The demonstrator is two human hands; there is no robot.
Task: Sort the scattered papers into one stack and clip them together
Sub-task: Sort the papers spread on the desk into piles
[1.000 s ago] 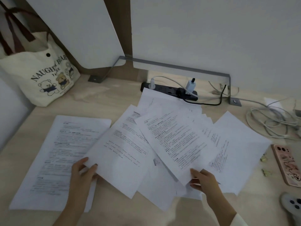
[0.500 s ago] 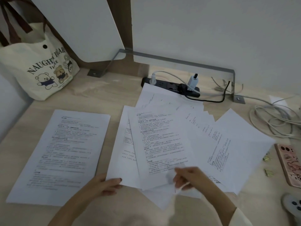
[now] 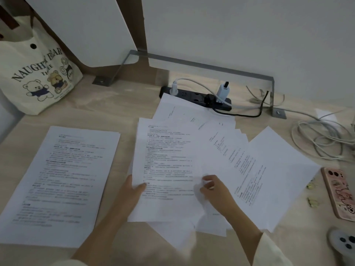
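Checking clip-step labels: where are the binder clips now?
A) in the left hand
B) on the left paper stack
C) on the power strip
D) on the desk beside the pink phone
D: the two small gold clips lie loose on the desk just left of the pink phone; the left hand and right hand both hold the fanned papers.

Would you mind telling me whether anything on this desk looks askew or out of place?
The fanned sheets in the middle lie at different angles, and the farthest one overlaps the black power strip. The left stack lies square by contrast. Two gold clips sit loose beside the pink phone.
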